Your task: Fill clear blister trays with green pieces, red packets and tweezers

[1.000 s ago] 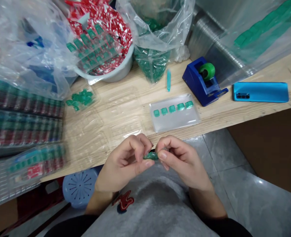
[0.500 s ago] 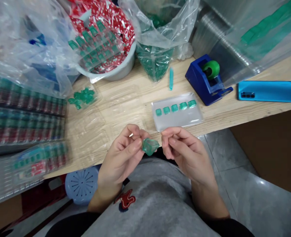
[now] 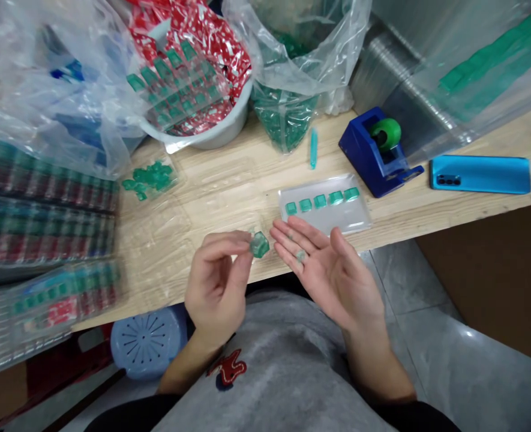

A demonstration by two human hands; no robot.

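Observation:
A translucent green faceted plastic piece (image 3: 260, 245) is pinched between the thumb and fingers of my left hand (image 3: 218, 282), just above the table's front edge. My right hand (image 3: 332, 270) lies open beside it, palm up, fingers stretched toward the piece without touching it. Small pale greenish bits (image 3: 300, 255) rest on its fingers; what they are I cannot make out. Behind the right fingertips is a shallow clear tray (image 3: 332, 221), with several green square pieces (image 3: 320, 201) in a row.
Loose green pieces (image 3: 150, 177) lie on clear plastic at left, near stacked filled packs (image 3: 44, 231). Along the back stand a white basin (image 3: 220, 137), a bag of green pieces (image 3: 285, 117) and a blue tape dispenser (image 3: 364, 150). A blue phone (image 3: 481, 174) lies at right.
My right hand has turned palm up and spread its fingers, showing small bits on them. My left hand has lifted the green piece slightly away from me and to the left.

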